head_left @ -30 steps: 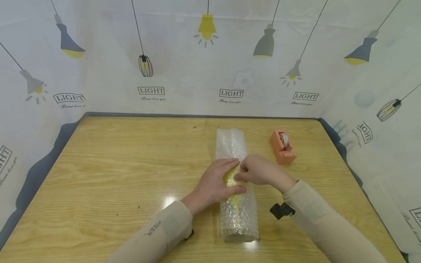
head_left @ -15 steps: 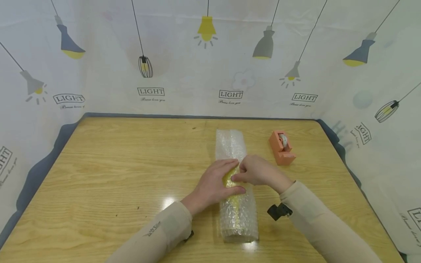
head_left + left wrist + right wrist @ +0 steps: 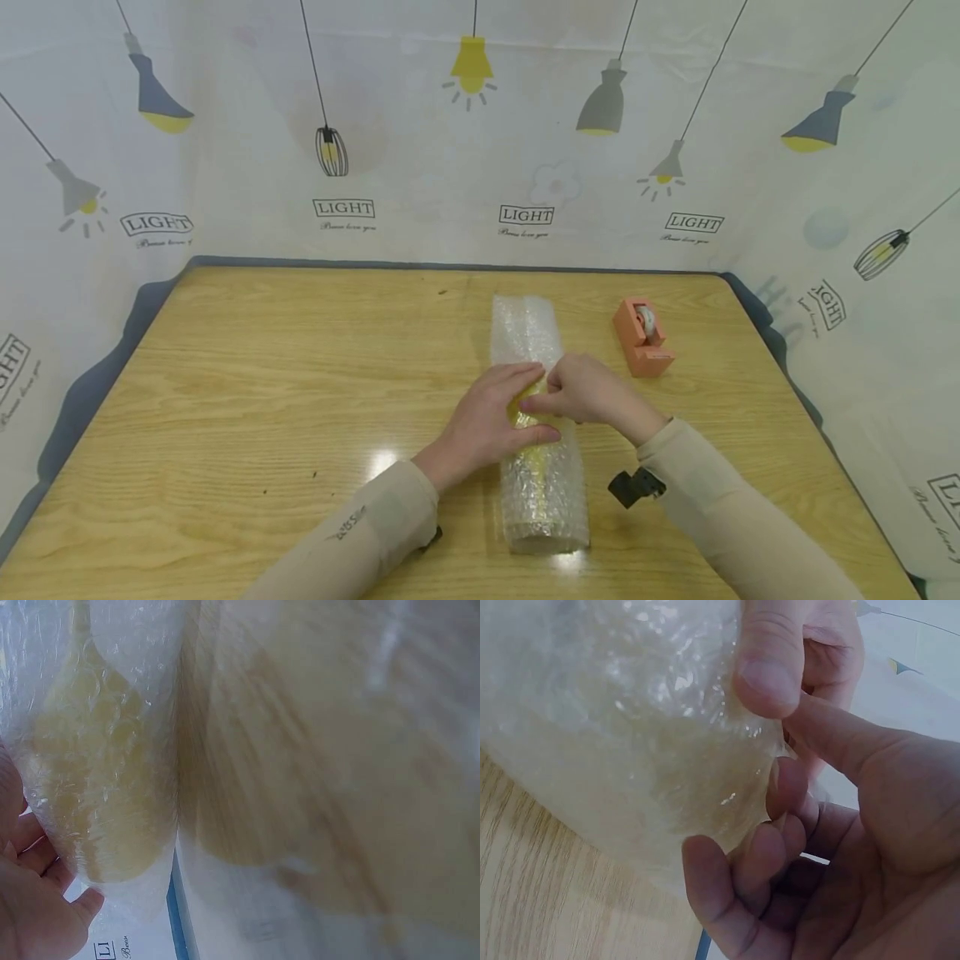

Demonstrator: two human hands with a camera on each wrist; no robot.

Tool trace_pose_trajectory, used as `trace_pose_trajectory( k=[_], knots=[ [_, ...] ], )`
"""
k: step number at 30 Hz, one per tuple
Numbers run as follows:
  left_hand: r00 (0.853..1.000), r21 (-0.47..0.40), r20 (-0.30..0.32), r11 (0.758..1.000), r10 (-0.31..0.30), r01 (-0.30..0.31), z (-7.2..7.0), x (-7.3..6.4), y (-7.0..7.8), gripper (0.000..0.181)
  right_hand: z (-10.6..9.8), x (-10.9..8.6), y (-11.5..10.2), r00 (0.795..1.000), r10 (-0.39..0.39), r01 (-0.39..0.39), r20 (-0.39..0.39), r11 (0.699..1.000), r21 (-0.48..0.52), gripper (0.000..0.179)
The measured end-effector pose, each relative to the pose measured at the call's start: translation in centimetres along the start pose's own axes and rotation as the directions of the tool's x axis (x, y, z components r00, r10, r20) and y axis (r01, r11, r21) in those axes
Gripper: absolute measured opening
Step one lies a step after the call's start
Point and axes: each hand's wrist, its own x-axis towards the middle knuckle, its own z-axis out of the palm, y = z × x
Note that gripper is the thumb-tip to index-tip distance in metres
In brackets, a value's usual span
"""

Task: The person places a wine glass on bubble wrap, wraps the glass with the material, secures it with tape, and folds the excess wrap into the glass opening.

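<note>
The right hand [image 3: 592,392] has slid its thumb left across the bundle [image 3: 543,487] on the desk [image 3: 300,358], likely smoothing it; its fingers curl loosely, apparently gripping nothing. The left hand [image 3: 483,417], half closed, grips the bundle.

The translucent bubble-wrap roll [image 3: 543,492] lay front to back on the surface [image 3: 300,358], near end rounded, and enclosed a yellow, narrow-necked object [image 3: 101,772].
</note>
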Motion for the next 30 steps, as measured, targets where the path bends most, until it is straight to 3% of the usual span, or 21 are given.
trace_pose_trajectory(
  k=[6,15,30],
  knots=[
    [1.000,-0.001,-0.004,1.000,0.001,-0.001,0.1,0.0,0.0,0.086,0.1,0.0,-0.1,1.000,0.002,-0.002,-0.014,1.000,0.000,0.059],
    [1.000,-0.007,0.010,1.000,-0.011,0.011,-0.2,-0.1,0.1,0.087,-0.8,-0.1,0.6,0.998,0.021,-0.023,0.056,1.000,0.019,0.044],
    [1.000,-0.025,0.012,0.999,-0.020,0.020,-0.3,-0.3,-0.1,0.088,-0.8,-0.5,2.6,0.998,0.020,-0.024,0.054,0.996,0.086,0.048]
  ],
)
